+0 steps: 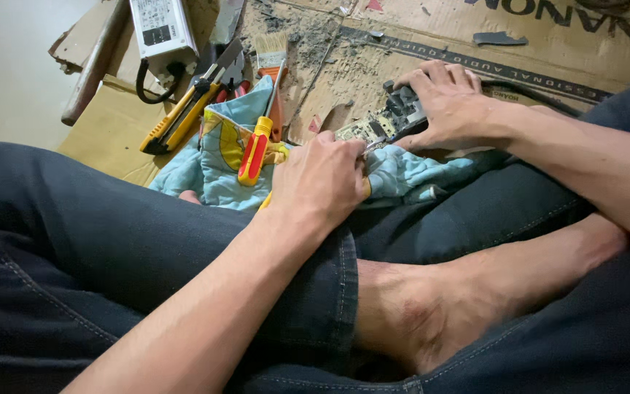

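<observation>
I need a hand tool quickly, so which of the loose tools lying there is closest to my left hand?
The red and yellow screwdriver on the blue cloth, just beside the left hand. The yellow utility knife and paintbrush lie farther off on the cardboard.

A greenish circuit board with dark components lies flat, apparently on blue cloth.

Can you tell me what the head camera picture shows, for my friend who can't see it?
A person sitting cross-legged on the floor holds a circuit board steady with the right hand, while the left hand works a small metal tool against it. A blue cloth lies under the board, with a red and yellow screwdriver, a utility knife and a paintbrush nearby on dusty cardboard.
</observation>
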